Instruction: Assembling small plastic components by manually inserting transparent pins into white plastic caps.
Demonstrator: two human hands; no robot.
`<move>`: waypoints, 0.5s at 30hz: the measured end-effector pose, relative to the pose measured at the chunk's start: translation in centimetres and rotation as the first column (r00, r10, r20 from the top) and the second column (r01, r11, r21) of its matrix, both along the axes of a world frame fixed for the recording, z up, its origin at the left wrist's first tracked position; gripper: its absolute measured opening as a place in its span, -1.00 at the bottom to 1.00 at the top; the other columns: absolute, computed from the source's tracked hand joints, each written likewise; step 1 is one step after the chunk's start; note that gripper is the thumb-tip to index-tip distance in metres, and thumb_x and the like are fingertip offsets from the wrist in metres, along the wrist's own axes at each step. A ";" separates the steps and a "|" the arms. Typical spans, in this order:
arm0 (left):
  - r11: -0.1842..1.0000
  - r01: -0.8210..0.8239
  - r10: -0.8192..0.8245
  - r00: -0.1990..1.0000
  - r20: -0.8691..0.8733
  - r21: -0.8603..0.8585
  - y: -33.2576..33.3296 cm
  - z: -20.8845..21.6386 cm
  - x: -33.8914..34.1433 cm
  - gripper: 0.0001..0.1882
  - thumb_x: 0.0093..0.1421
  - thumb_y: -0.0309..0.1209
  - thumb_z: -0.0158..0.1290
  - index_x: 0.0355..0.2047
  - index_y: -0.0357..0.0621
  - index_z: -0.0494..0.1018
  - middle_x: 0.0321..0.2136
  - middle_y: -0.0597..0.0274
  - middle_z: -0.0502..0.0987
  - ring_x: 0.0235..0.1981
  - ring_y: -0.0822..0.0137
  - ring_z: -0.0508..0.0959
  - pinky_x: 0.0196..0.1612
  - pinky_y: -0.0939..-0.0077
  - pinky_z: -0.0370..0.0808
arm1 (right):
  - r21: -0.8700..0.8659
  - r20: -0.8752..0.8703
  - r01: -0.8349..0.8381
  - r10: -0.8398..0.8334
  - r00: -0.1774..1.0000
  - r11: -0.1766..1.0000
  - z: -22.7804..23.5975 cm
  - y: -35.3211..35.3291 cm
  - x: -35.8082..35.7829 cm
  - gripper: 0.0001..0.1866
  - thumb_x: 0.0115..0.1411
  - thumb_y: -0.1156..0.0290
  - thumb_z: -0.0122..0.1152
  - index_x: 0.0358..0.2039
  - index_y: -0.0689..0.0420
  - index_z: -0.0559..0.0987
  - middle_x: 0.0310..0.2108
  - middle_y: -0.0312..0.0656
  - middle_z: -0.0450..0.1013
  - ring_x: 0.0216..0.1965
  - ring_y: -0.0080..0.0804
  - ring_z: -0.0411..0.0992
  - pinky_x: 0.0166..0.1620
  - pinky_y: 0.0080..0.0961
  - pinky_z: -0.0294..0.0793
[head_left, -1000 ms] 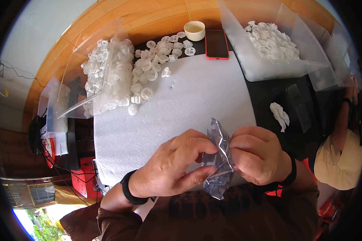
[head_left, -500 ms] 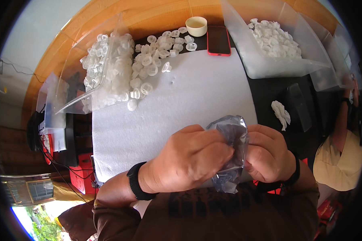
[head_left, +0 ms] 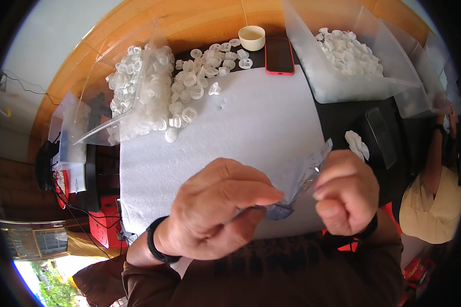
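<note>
A clear, crinkled plastic bag (head_left: 301,185) is stretched between my hands above the near part of a white foam sheet (head_left: 230,138). My left hand (head_left: 217,207) is closed, its forefinger and thumb at the bag's left edge. Curled fingers of my right hand (head_left: 347,192) are at the bag's right edge; the exact grip is partly hidden. Farther off on the left, loose translucent plastic caps (head_left: 189,79) spill over the sheet's corner. One cap (head_left: 214,88) lies apart from that pile.
Clear bins of caps stand at left (head_left: 95,125) and right (head_left: 338,92). A cream cup (head_left: 251,38) and red-edged phone (head_left: 279,56) are at the back. Crumpled tissue (head_left: 357,145) lies beside a dark clear-sided object (head_left: 380,137). Another person's arm (head_left: 435,153) shows far right.
My hands have moved apart, the left one leftward. The bag, bunched upright before, now stretches slantwise between them, its top corner farther right.
</note>
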State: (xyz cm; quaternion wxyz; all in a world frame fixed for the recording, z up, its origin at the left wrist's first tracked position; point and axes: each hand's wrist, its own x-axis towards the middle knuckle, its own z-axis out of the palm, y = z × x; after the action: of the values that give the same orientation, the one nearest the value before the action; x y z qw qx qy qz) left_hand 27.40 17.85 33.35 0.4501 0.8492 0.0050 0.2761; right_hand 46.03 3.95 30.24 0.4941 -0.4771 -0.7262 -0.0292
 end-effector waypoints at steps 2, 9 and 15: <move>0.976 0.079 -0.078 0.997 0.016 -0.202 1.3 -0.4 0.0 -0.73 -0.07 -0.68 0.00 -0.30 -0.28 0.48 -0.38 0.04 0.52 -0.38 0.26 0.49 -0.28 0.44 0.43 | 0.008 -0.223 0.176 -0.170 0.960 0.984 0.4 0.3 0.4 -0.58 -0.04 0.34 0.40 -0.22 0.29 0.47 -0.40 -0.12 0.42 -0.34 -0.35 0.44 -0.28 -0.40 0.44; 0.859 0.044 -0.036 0.999 0.025 -0.509 1.7 -1.3 0.2 -0.69 -0.03 -0.69 -0.11 -0.22 -0.27 0.36 -0.37 0.02 0.52 -0.33 0.25 0.51 -0.22 0.38 0.46 | -0.307 -0.543 -0.180 -0.016 0.840 0.934 1.4 0.6 -0.5 -0.77 0.09 0.48 0.28 -0.27 0.30 0.51 -0.38 -0.10 0.51 -0.41 -0.38 0.46 -0.30 -0.55 0.41; 0.841 -0.026 0.084 0.993 0.083 -0.540 2.0 -2.2 0.2 -0.65 0.00 -0.73 -0.17 -0.16 -0.23 0.28 -0.30 -0.03 0.53 -0.21 0.16 0.56 -0.06 0.25 0.49 | -0.129 -0.392 0.015 -0.065 0.917 0.992 1.5 0.9 -1.4 -0.88 0.07 0.60 0.23 -0.34 0.28 0.52 -0.45 -0.11 0.51 -0.50 -0.36 0.44 -0.42 -0.53 0.39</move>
State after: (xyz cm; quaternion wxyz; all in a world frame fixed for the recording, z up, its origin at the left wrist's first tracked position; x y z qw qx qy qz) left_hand 27.63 19.86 31.12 0.6615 0.6731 0.0832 0.3201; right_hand 44.62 4.84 31.69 0.5995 -0.5176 -0.6018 0.1027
